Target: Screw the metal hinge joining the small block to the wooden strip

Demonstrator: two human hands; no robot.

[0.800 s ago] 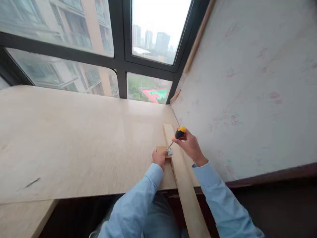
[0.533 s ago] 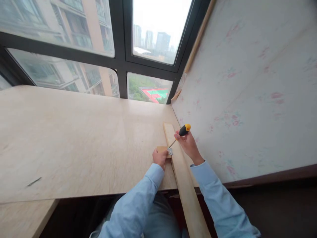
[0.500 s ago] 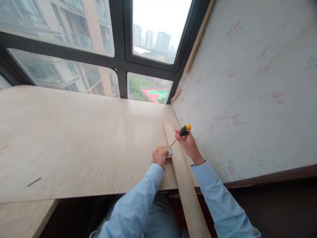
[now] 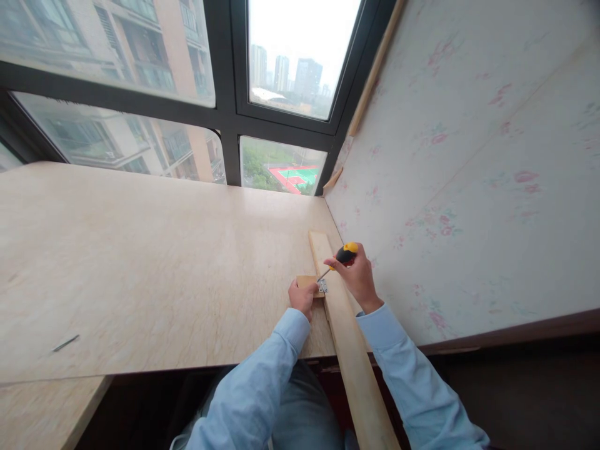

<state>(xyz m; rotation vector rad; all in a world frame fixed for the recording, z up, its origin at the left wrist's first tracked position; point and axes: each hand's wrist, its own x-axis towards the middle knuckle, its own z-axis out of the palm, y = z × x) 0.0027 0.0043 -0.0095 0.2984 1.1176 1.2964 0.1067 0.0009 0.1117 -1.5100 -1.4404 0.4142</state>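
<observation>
My right hand (image 4: 359, 278) is closed round a screwdriver (image 4: 345, 254) with a black and yellow handle. Its shaft slants down to the left, the tip meeting a small metal hinge (image 4: 323, 285). The hinge lies across a small wooden block (image 4: 305, 282) and a long pale wooden board (image 4: 349, 350). My left hand (image 4: 302, 297) grips the block, its fingertips beside the hinge and the screwdriver tip. Whether those fingers also pinch a screw is too small to make out.
The stone-like ledge (image 4: 164, 269) carries the work, and the board overhangs its front edge. A thin metal piece (image 4: 65, 343) lies at the far left. A flowered wall (image 4: 473, 187) rises close on the right. A dark-framed window (image 4: 229, 94) stands behind.
My right hand has turned on the screwdriver and its handle has dropped slightly, so the shaft leans lower. My left hand, the block and the board have stayed in place.
</observation>
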